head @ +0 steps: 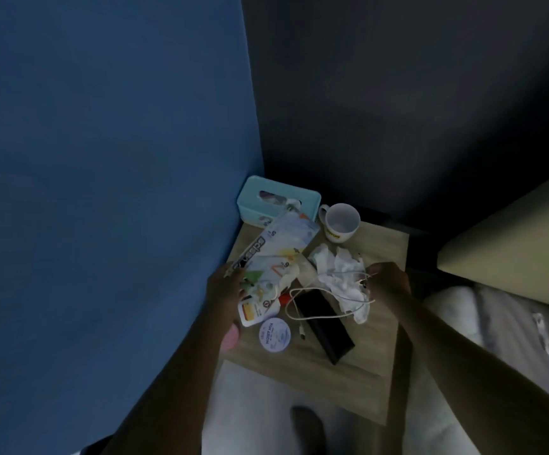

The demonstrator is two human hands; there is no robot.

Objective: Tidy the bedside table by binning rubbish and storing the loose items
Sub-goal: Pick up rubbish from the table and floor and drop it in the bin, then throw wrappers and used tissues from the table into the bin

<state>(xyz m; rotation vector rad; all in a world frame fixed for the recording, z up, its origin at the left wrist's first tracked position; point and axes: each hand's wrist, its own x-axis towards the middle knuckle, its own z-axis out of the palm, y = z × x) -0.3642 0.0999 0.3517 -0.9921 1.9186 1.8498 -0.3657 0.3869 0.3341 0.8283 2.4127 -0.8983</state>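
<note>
The small wooden bedside table [375, 326] is cluttered. My right hand [388, 279] pinches a white charging cable [329, 302], which loops over crumpled white tissues [339, 267] and a black phone-like slab [322, 318]. My left hand [225, 284] grips the near end of a long colourful packet [283, 244] that leans up toward the back. Below it lie a small white and yellow packet [255, 311], a red item [284, 298] and a round white tin [274, 334]. A white mug [340, 224] with a yellow band stands at the back.
A teal tissue box [276, 200] sits in the back left corner against a blue wall [102, 192]. To the right are a beige headboard or cushion [513, 238] and rumpled bedding [496, 326]. A foot [307, 428] shows on the pale floor below the table.
</note>
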